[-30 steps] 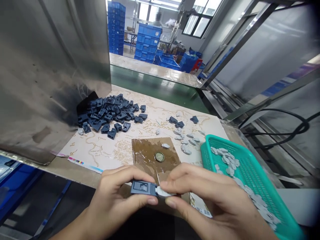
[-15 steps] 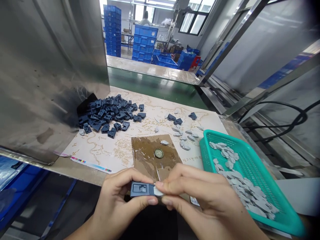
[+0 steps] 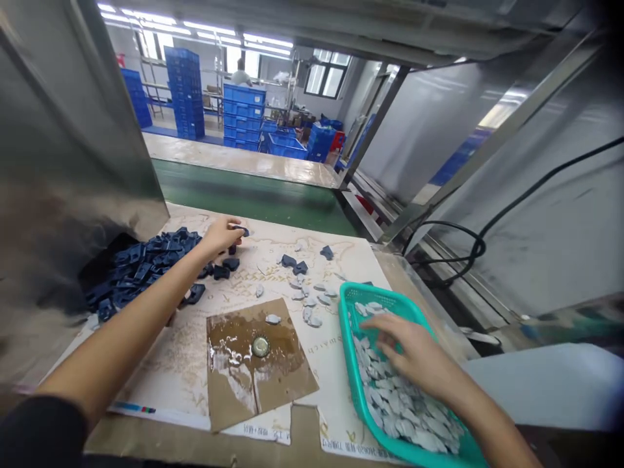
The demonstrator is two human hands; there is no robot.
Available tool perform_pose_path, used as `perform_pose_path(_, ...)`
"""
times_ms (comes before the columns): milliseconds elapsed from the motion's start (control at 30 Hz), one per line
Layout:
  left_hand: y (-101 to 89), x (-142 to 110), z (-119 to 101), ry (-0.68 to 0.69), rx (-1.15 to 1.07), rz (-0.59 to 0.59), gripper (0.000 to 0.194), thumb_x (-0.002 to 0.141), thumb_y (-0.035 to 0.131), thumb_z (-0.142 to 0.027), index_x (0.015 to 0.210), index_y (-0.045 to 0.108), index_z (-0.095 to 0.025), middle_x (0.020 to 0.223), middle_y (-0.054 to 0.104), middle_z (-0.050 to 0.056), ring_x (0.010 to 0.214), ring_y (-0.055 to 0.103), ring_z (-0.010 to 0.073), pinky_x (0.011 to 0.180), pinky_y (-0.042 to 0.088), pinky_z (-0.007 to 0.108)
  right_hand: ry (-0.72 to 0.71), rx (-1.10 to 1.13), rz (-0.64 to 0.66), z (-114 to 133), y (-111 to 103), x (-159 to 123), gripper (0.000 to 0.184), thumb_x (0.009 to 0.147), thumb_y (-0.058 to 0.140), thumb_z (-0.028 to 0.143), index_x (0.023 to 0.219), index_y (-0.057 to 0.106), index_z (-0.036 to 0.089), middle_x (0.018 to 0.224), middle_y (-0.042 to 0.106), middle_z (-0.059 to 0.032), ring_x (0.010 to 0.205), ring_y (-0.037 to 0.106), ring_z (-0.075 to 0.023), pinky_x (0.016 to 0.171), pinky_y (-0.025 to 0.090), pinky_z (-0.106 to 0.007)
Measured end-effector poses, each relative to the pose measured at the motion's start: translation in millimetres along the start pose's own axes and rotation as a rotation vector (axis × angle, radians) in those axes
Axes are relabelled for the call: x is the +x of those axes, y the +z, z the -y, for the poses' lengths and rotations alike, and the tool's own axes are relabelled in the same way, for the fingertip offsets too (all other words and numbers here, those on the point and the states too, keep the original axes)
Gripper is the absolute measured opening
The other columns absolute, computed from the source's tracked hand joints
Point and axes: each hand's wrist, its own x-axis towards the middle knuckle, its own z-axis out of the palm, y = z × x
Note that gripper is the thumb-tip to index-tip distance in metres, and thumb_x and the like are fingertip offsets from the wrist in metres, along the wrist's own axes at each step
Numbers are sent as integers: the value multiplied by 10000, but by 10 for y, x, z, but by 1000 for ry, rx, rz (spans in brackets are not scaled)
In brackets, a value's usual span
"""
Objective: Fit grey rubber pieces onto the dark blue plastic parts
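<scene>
My left hand [image 3: 223, 236] reaches out to the far side of the dark pile, its fingers closed on a small dark blue plastic piece [image 3: 242, 231]. More dark blue plastic pieces [image 3: 151, 260] lie heaped under and beside my left forearm. Over the green basket [image 3: 347, 364] hovers my right hand [image 3: 409, 351], fingers apart and partly bent, with nothing visible in them. Below it are many small whitish-grey pieces [image 3: 404, 413]. A wet brown board [image 3: 234, 396] carries a round metal cap [image 3: 260, 346] and one whitish piece [image 3: 273, 319].
Loose whitish pieces [image 3: 309, 302] and a few dark ones [image 3: 294, 263] are scattered left of the basket. A metal panel [image 3: 82, 130] rises at left. Behind the table runs a green belt [image 3: 253, 198]. Black cable [image 3: 468, 240] loops at right.
Both hands were together in front, holding a dark blue piece with a whitish part at its end. They have separated, left to the dark pile, right to the basket. The view has shifted.
</scene>
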Motion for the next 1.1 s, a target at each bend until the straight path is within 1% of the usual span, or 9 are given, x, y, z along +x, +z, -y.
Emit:
perform_pose_path(133, 120, 738, -35, -21, 173, -50, 259, 852, 502, -290, 1048, 538, -124, 977, 599, 63, 812, 597, 156, 715, 509, 344, 14, -84, 175, -175, 159, -51, 321, 689, 380, 78, 891, 623, 134, 868, 620, -105, 765, 592, -237, 668, 486, -349)
perform_pose_path(233, 95, 894, -95, 43, 320, -62, 326, 838, 524, -272, 1140, 493, -153, 1154, 524, 90, 1002, 539, 216, 833, 464, 422, 19, -96, 165, -165, 193, -62, 297, 697, 400, 89, 901, 614, 115, 847, 602, -114, 788, 584, -253, 682, 480, -361)
perform_pose_path(367, -41, 591, -39, 201, 480, 3, 386, 837, 522, -254, 1204, 445, -162, 1273, 435, 104, 1134, 445, 259, 926, 382, 491, -4, -88, 135, -161, 138, -20, 393, 661, 370, 42, 949, 619, 137, 794, 559, -87, 663, 566, -216, 592, 464, -322)
perform_pose_path(600, -36, -414, 311, 370, 680, 250, 228, 815, 552, -230, 1024, 565, -143, 1074, 558, 70, 987, 530, 205, 849, 441, 418, -19, -11, 125, -206, 110, 58, 157, 662, 433, 136, 681, 583, 181, 676, 547, -51, 557, 518, -193, 520, 424, -309)
perform_pose_path(667, -17, -530, 376, 352, 721, 229, 183, 828, 527, -212, 989, 574, -137, 1077, 544, 73, 983, 521, 204, 833, 446, 409, 51, 96, 50, -171, 67, 41, 115, 684, 482, 240, 674, 584, 188, 653, 559, -50, 547, 523, -202, 509, 433, -319)
perform_pose_path(767, -42, -549, 433, 326, 756, 195, 194, 841, 505, -202, 1017, 557, -139, 1087, 528, 76, 976, 518, 203, 812, 454, 398, 222, 423, -131, 39, -12, 58, 279, 686, 571, 422, 820, 613, 181, 705, 607, -70, 569, 559, -217, 507, 467, -324)
perform_pose_path(900, -66, -300, 374, 325, 768, 179, 243, 839, 515, -250, 1059, 536, -148, 1099, 530, 77, 956, 534, 200, 800, 467, 400, 225, 842, -172, 577, -61, 338, 337, 687, 650, 449, 869, 625, 167, 744, 627, -72, 646, 589, -208, 628, 496, -320)
perform_pose_path(1000, -24, 130, 223, 331, 759, 116, 299, 851, 497, -273, 1128, 497, -159, 1150, 514, 88, 981, 534, 205, 819, 465, 409, 134, 1016, -114, 949, -74, 636, 276, 677, 700, 354, 863, 626, 164, 749, 626, -49, 709, 593, -187, 712, 474, -298)
perform_pose_path(1100, 34, 618, 88, 309, 758, 87, 285, 850, 504, -276, 1100, 516, -141, 1117, 538, 89, 964, 549, 200, 812, 473, 400, 102, 1182, -36, 1118, -99, 794, 271, 689, 713, 305, 890, 600, 164, 720, 629, -32, 691, 588, -154, 692, 462, -258)
